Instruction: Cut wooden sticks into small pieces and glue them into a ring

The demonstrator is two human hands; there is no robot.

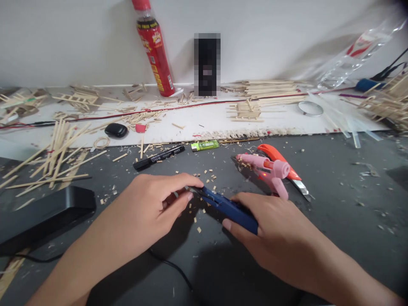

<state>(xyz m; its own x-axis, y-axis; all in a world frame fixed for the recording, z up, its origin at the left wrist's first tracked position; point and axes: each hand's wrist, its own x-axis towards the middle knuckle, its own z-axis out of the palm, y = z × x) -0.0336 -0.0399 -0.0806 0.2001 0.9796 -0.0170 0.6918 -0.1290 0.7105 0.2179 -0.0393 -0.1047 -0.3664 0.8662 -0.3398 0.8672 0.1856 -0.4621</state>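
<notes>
My right hand (270, 221) is wrapped round a pair of blue-handled pliers (223, 204), whose head points left and away from me. At the pliers' dark tip, my left hand (162, 199) is closed, with thumb and forefinger pinched together. What those fingers hold is too small or hidden to make out. Small cut bits of wood (199, 230) lie scattered on the dark table below and beyond the tool. Close beyond my right hand rests a pink glue gun (270, 168), its small orange light lit, beside an orange utility knife (295, 176) with its blade out.
A black marker (159, 157) and green lighter (205, 145) lie ahead. Thin wooden sticks (55, 153) are heaped at left, near a black box-shaped object (47, 216). Along the white back strip stand a red bottle (156, 55) and a small stick frame (248, 109). A black cable (174, 265) crosses the front.
</notes>
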